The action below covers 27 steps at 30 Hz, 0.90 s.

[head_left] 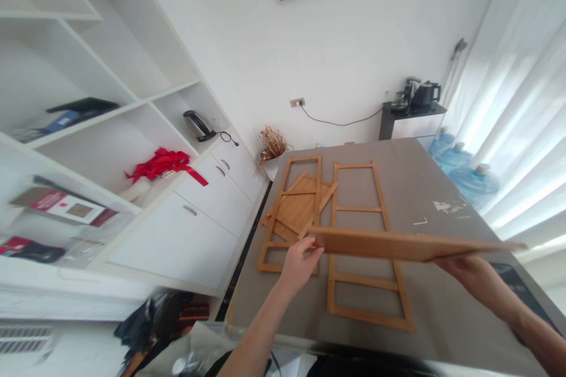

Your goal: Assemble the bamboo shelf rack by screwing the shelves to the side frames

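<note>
A flat wooden board (384, 245) is held up over the table, seen nearly edge-on. My left hand (301, 259) pinches its left end between thumb and fingers. Under the right part of the board is my right hand (471, 277), gripping its near edge; the fingers are partly hidden by the wood. Below the board lies a ladder-like wooden frame (360, 209) with several crossbars, partly covered from view. To its left, another wooden frame (319, 188) lies over a square wooden panel (296, 203) with slats.
Everything lies on a grey table (265, 291). White bits of paper (448, 207) and a small L-shaped piece (421, 221) are at the table's right. White shelves (145, 100) stand left. Water jugs (475, 182) and a black kettle (427, 94) are beyond the table.
</note>
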{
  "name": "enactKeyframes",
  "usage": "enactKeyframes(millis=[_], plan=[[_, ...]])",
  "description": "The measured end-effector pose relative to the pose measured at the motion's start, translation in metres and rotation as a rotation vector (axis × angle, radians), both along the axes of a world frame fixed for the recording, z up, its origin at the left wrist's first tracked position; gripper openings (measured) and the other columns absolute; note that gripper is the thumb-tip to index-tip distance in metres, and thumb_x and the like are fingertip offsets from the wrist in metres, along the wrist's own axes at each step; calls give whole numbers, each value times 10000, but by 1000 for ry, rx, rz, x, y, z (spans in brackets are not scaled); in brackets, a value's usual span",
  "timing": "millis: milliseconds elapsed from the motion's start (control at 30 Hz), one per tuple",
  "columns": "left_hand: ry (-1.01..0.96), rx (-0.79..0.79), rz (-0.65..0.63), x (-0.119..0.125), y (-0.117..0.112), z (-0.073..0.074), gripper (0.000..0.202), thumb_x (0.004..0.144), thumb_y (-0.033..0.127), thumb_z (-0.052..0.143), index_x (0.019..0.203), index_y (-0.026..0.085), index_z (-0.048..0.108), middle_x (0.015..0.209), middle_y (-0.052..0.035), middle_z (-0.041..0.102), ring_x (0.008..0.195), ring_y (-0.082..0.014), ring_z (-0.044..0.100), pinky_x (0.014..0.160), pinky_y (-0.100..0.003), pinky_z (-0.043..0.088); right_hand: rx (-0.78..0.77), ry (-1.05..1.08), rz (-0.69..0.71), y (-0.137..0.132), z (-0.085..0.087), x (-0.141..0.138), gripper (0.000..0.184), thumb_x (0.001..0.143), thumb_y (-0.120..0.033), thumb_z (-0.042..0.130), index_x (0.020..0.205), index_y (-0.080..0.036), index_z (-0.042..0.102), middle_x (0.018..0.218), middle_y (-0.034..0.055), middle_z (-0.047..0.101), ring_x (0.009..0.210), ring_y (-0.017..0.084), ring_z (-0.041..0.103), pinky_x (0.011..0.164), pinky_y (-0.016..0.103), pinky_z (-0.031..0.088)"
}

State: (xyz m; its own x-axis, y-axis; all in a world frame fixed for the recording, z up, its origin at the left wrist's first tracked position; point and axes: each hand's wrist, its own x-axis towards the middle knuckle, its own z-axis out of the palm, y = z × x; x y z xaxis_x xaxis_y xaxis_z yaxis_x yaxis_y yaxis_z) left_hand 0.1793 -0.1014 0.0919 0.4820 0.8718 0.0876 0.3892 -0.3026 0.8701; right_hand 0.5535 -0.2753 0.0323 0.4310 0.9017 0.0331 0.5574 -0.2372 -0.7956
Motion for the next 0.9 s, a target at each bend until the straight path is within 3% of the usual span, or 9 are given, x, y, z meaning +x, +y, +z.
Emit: enactKeyframes(millis=[100,233,433,567,700,900], plan=[[-4,-168,42,4,-1,3,270,836,327,578,965,148,733,983,-81,747,930,-234,673,855,-337,501,-168,74,8,0,0,0,413,761,-568,616,925,-203,719,910,45,771,890,305,696,768,342,549],[15,-276,127,10,6,-1,267,824,362,575,854,147,730,907,-88,748,900,-257,668,810,-339,488,-216,206,27,7,7,-5,464,803,-584,573,1040,-207,704,1078,30,749,1027,298,664,845,329,526],[8,-375,206,8,7,-15,291,804,403,582,848,154,726,939,-86,743,921,-261,644,786,-322,452,-331,303,-21,11,11,-12,530,810,-623,553,1091,-201,708,1125,25,735,1062,295,650,875,340,506],[-38,-493,218,7,6,-19,258,773,384,598,776,153,712,860,-64,734,856,-231,631,734,-295,431,-393,390,-25,6,14,-12,564,810,-627,551,1138,-192,701,1119,31,738,1064,299,648,852,344,516],[-129,-679,176,10,4,-13,237,710,384,642,717,148,664,715,-38,691,694,-181,620,631,-269,429,-453,455,-66,1,14,-7,529,796,-617,570,1066,-195,741,1096,41,745,1074,318,646,887,371,515],[-257,-896,70,16,-4,9,252,645,363,710,756,165,600,715,-15,671,607,-139,619,569,-249,451,-529,625,-74,-8,6,-3,468,778,-600,588,1010,-231,760,1052,42,758,1021,329,679,944,403,502]])
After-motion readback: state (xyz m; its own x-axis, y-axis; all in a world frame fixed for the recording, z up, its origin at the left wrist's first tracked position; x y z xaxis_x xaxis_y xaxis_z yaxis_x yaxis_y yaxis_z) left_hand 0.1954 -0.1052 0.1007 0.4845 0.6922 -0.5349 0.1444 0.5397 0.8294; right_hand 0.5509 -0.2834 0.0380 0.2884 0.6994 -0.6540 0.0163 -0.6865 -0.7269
